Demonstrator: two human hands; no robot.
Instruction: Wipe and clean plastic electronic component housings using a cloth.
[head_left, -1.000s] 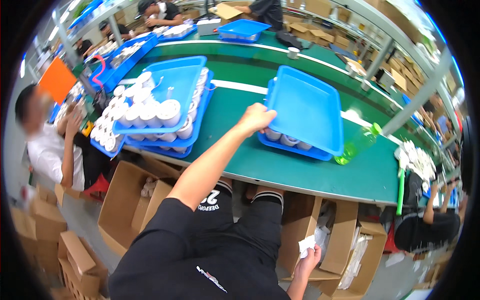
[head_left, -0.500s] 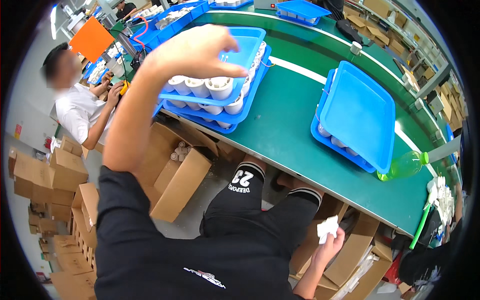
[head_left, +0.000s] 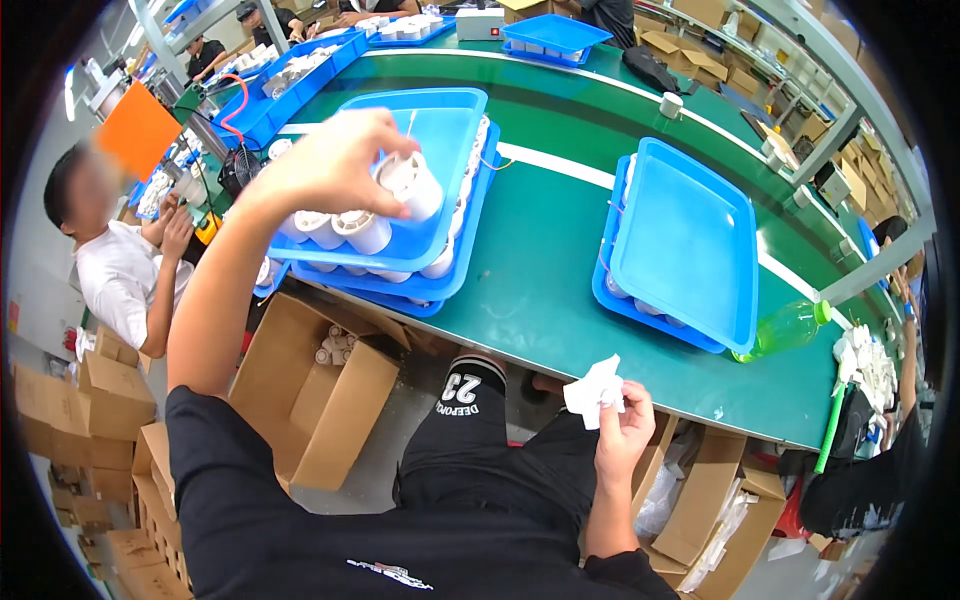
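Note:
My left hand grips a white plastic cylinder, thumb and fingers curled round its sides. It hangs over the top blue tray of a stack on the left of the bench, where more white cylinders stand near the front edge. Lower trays of that stack hold further white parts. Past the bench's front edge, above my thigh, my right hand pinches a crumpled white tissue or cloth; I cannot tell which.
Another blue tray lies on a tray of white parts, with a green bottle beside it. The green bench spans the front. Cardboard boxes stand below. At left, a person in white works beside an orange sheet.
My left hand, empty before, now holds a white cylinder. My right hand has risen toward the bench edge with the white tissue or cloth. The whole view has shifted slightly.

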